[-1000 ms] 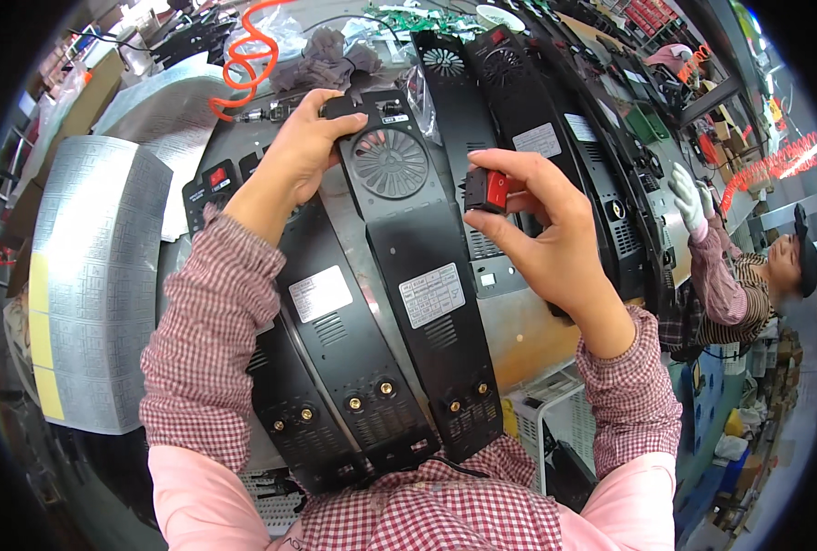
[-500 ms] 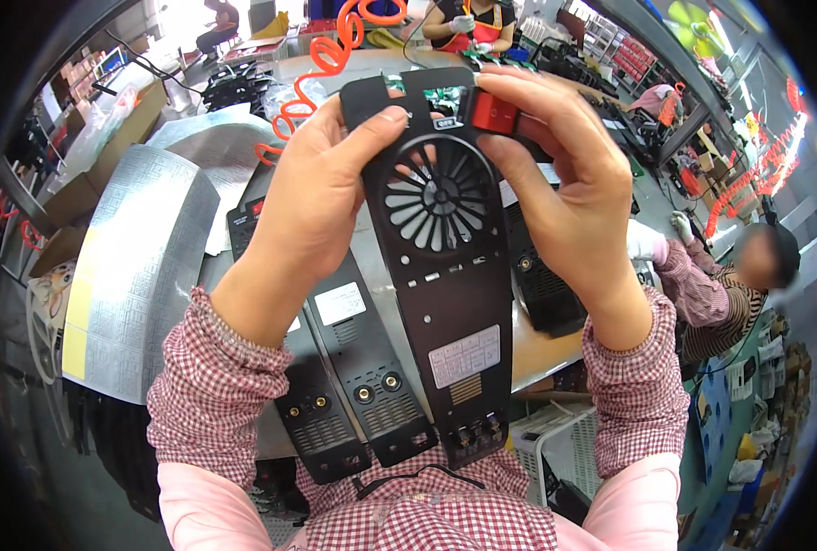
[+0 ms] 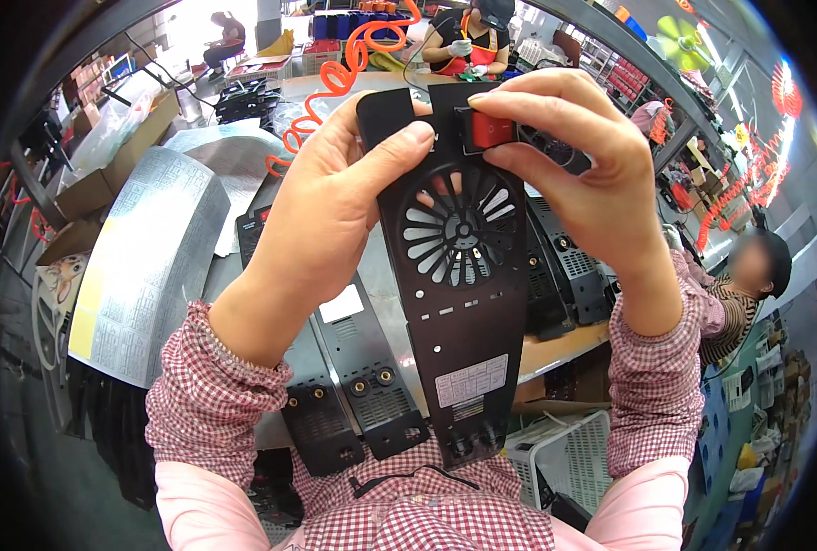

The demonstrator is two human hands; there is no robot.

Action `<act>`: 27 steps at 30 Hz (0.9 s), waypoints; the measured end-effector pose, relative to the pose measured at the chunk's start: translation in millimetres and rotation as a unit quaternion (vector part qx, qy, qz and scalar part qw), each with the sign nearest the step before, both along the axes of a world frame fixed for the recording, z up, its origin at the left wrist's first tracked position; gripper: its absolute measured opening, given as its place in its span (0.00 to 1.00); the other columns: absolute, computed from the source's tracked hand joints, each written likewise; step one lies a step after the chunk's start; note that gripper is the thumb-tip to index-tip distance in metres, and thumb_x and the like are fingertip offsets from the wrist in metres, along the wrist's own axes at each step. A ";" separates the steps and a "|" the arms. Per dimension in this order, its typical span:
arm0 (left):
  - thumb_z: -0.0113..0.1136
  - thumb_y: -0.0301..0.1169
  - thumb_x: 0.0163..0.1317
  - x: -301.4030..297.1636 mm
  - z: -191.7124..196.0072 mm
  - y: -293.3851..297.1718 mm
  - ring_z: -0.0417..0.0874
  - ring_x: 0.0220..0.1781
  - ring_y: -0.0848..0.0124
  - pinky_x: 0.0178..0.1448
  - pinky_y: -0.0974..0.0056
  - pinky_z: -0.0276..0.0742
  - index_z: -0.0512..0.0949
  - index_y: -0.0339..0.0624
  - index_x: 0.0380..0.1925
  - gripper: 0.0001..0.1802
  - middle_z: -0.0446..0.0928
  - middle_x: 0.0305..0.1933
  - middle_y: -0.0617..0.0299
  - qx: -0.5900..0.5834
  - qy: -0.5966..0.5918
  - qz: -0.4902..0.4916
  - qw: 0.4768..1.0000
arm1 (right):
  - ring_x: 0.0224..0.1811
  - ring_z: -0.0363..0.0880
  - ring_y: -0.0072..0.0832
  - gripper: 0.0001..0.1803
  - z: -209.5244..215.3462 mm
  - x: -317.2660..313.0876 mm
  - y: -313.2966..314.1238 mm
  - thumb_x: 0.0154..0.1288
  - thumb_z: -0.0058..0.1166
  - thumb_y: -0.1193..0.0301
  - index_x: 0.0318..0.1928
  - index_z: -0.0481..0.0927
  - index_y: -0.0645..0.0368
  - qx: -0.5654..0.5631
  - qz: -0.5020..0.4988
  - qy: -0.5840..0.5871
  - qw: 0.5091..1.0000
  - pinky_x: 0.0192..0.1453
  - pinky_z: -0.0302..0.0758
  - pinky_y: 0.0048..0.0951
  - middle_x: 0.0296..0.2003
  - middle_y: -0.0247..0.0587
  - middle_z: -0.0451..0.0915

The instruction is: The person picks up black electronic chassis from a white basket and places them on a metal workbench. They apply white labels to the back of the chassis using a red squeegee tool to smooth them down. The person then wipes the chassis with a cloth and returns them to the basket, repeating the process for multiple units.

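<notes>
I hold a long black metal panel (image 3: 468,303) upright before me; it has a round fan grille in its upper half and a white label lower down. My left hand (image 3: 335,197) grips the panel's upper left edge, thumb across its front. My right hand (image 3: 578,170) clasps the top right corner, with thumb and fingers pinched on a red rocker switch (image 3: 493,130) seated in the panel's top. The panel's lower end rests near my chest.
More black panels (image 3: 353,404) lie stacked on the workbench beneath. A silver sheet (image 3: 142,266) lies at the left, an orange coiled hose (image 3: 339,78) at the back. A white basket (image 3: 569,450) sits under the bench. Other people work at the right and far back.
I have lifted one panel off the stack and raised it toward my face. The red switch went from my right fingers into the panel's top opening.
</notes>
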State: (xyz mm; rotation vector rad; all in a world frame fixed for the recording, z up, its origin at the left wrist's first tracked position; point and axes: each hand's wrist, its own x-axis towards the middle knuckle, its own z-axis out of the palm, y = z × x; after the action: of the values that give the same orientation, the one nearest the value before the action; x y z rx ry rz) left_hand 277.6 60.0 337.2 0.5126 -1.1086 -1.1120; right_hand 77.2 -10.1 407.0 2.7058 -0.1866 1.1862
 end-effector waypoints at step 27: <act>0.62 0.30 0.67 -17.0 20.7 23.7 0.87 0.39 0.71 0.46 0.68 0.86 0.79 0.32 0.51 0.16 0.84 0.43 0.56 0.036 -0.071 0.070 0.994 | 0.28 0.80 0.13 0.17 -12.2 15.7 27.7 0.70 0.60 0.67 0.54 0.76 0.61 0.561 0.076 -0.107 0.818 0.26 0.76 0.15 0.32 0.34 0.84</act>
State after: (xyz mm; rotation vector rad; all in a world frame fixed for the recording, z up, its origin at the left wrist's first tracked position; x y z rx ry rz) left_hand 260.6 83.8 357.9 0.7246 -1.1406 -1.0063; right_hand 92.9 17.6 394.7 3.5492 -1.0081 1.8515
